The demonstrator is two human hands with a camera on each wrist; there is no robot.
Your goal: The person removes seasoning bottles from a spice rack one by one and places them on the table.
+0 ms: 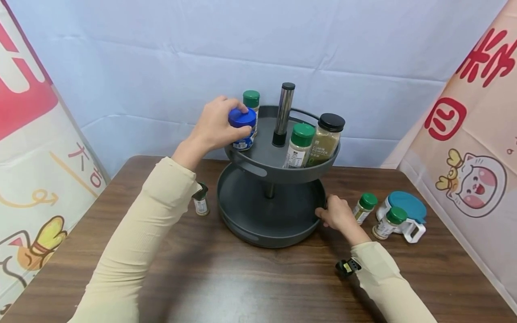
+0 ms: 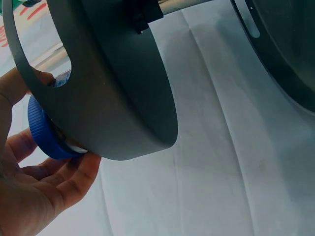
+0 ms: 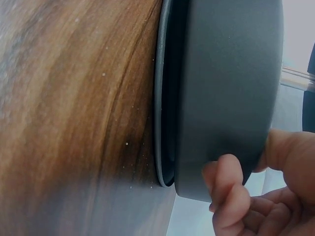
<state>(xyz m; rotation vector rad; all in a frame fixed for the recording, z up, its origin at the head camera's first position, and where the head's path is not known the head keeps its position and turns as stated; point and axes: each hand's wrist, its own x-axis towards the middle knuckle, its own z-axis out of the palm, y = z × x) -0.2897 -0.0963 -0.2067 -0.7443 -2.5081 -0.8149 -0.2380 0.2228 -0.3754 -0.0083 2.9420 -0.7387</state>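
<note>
A dark grey two-tier spice rack (image 1: 262, 220) stands on the table, with a metal post rising through its middle. My left hand (image 1: 216, 123) holds a jar with a blue lid (image 1: 242, 117) at the left side of the upper tier, thumb and fingers around it. In the left wrist view, the tier's wall (image 2: 113, 108) hides most of that jar. Down at the right, my right hand (image 1: 338, 215) grips the rim of the lower tier. The right wrist view shows curled fingers (image 3: 231, 182) against the tier's outer wall (image 3: 226, 88).
The upper tier also bears a green-capped bottle (image 1: 251, 99) at the back, another green-capped bottle (image 1: 300, 146) and a cumin powder jar (image 1: 325, 141). A dark-capped bottle (image 1: 201, 202) stands left. On the right are two green-capped bottles (image 1: 365, 206) and a teal-lidded white container (image 1: 407, 206).
</note>
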